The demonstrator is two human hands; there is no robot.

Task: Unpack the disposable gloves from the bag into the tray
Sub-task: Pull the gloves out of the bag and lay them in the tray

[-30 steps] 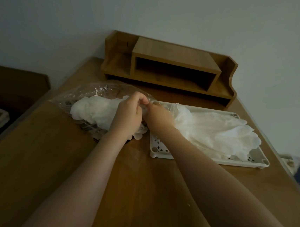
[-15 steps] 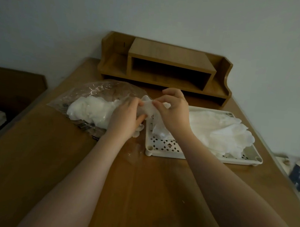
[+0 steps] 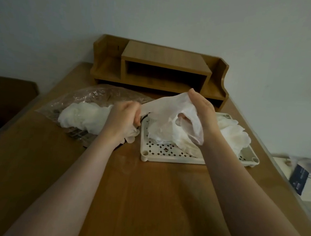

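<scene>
A clear plastic bag lies on the wooden desk at the left, with a bunch of white disposable gloves inside it. My left hand rests at the bag's mouth and pinches one end of a white glove. That glove stretches to my right hand, which holds its other end raised above the white perforated tray. More white gloves lie piled in the tray.
A wooden desk organiser stands against the wall behind the bag and tray. The desk's right edge runs close to the tray, with papers lower beyond it. A dark piece of furniture sits to the left.
My right hand has lifted and moved right, pulling a glove out of the bag and over the tray. My left hand has stayed at the bag's mouth.
</scene>
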